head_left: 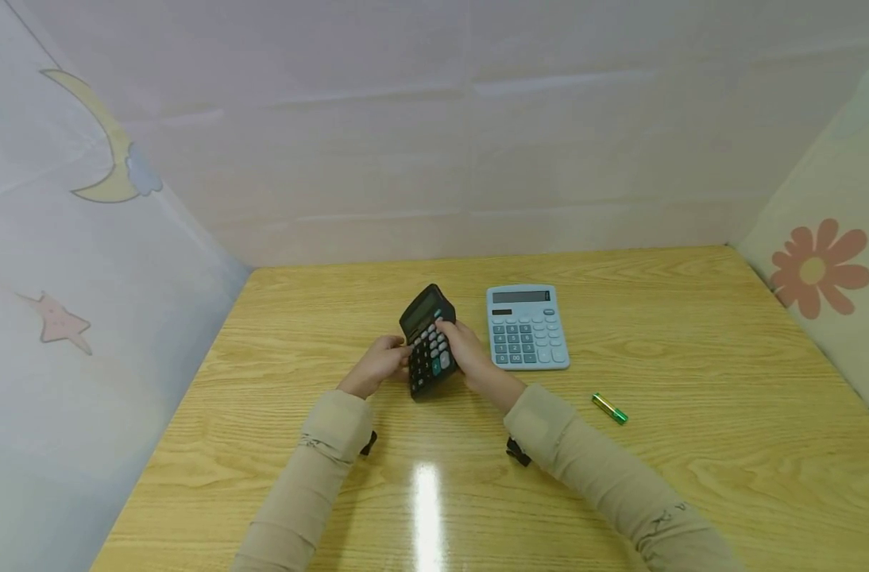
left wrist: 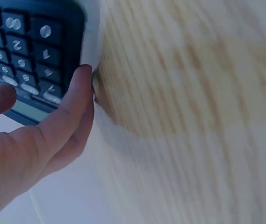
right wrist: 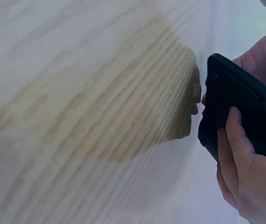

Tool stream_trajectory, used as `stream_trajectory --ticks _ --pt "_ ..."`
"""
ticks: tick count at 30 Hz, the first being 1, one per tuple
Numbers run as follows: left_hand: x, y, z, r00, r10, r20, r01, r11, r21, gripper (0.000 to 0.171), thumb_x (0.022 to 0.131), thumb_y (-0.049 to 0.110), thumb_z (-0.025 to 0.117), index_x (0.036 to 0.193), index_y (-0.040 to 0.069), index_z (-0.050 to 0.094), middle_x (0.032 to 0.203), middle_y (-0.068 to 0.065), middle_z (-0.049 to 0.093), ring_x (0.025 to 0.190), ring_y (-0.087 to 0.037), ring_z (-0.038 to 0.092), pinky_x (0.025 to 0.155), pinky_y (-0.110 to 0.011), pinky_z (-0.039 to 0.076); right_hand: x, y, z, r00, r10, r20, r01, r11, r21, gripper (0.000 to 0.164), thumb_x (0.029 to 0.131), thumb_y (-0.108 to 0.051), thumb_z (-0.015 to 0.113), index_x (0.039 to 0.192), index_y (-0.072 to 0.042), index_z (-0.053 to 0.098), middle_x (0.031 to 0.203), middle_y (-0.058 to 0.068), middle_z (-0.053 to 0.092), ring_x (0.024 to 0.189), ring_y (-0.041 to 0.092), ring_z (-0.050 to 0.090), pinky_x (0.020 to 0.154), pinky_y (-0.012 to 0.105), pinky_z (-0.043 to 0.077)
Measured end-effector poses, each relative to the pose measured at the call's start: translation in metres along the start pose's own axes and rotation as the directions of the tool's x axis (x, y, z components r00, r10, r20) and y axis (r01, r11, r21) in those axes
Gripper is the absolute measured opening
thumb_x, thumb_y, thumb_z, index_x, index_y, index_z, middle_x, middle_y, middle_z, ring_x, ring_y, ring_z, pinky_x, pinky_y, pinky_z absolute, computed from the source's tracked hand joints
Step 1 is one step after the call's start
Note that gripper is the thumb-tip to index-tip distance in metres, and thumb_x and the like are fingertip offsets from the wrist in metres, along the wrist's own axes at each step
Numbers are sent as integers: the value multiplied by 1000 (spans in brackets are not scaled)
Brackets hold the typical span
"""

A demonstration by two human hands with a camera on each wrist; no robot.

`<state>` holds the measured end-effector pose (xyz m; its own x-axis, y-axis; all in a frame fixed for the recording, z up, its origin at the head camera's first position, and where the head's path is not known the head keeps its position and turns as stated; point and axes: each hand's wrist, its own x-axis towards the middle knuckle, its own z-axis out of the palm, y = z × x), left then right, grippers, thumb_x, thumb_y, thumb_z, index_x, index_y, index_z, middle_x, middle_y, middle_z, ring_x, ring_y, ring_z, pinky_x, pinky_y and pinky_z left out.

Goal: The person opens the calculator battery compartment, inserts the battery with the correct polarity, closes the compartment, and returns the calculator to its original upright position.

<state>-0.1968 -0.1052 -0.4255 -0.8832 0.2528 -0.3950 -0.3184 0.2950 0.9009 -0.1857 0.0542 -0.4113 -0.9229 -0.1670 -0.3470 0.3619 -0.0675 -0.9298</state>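
Both hands hold a black calculator [head_left: 423, 361], tilted up off the table with its keys and grey display facing me. My left hand [head_left: 379, 364] grips its left edge, the thumb lying over the front. In the left wrist view, two of that hand's fingers [left wrist: 74, 95] press along the calculator's side near the number keys. On the opposite edge my right hand [head_left: 472, 356] grips it, thumb on the keys. The right wrist view shows the calculator's dark back [right wrist: 240, 93] with right-hand fingers [right wrist: 235, 128] spread against it.
A light blue calculator [head_left: 527, 327] lies face up just right of the hands, a digit on its display. Farther right and nearer me is a green and gold battery [head_left: 609, 408]. The wooden table [head_left: 692, 334] meets fabric-like walls at the back and sides.
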Motion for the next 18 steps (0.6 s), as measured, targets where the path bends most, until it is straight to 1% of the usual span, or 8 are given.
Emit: stream_trajectory --ticks 2,3,5,9,10,14,18 --pt "-1 0 -1 1000 1 12 -1 1000 1 45 98 9 38 134 -15 27 112 -25 51 90 -24 58 81 -40 48 0 0 0 1000 6 1 -6 1000 19 44 94 -34 39 129 -7 43 113 15 55 93 21 56 74 32 48" --pt "-4 3 0 1000 3 23 -3 1000 6 43 98 9 37 133 -14 29 112 -25 52 89 -24 58 80 -41 48 0 -1 1 1000 9 2 -9 1000 29 44 94 -34 39 129 -7 43 113 14 55 93 20 56 74 31 48" --pt "-4 2 -1 999 12 40 -13 1000 18 39 98 8 36 130 -14 34 110 -24 54 86 -22 59 78 -41 49 0 -1 1 1000 15 3 -15 999 44 44 94 -33 39 129 -7 43 112 14 55 91 20 57 73 31 48" --pt "-4 1 -1 999 9 48 -10 1000 25 38 98 9 35 128 -13 36 110 -26 54 88 -26 60 75 -44 50 0 -1 1 1000 23 6 -23 999 41 44 95 -33 38 131 -8 42 113 15 55 92 20 57 73 32 49" --pt "-1 -3 -2 999 13 45 -14 1000 28 37 98 9 36 128 -13 37 109 -26 54 88 -27 61 74 -43 50 0 -2 1 1000 21 7 -22 999 36 44 96 -33 38 131 -7 42 114 15 55 93 20 57 74 32 49" --pt "-2 -2 -2 1000 13 27 -14 999 32 39 97 9 37 130 -12 35 113 -27 52 96 -32 59 76 -42 50 0 -2 2 1000 15 -2 -15 1000 3 43 97 -31 36 130 -4 42 115 16 55 97 22 56 77 32 48" --pt "-2 -2 -2 1000 13 8 -13 999 31 39 97 8 39 130 -11 35 115 -26 51 98 -33 58 76 -41 50 1 -3 1 1000 23 -18 -24 999 -29 42 98 -30 35 128 -2 43 115 16 55 99 23 55 79 33 47"
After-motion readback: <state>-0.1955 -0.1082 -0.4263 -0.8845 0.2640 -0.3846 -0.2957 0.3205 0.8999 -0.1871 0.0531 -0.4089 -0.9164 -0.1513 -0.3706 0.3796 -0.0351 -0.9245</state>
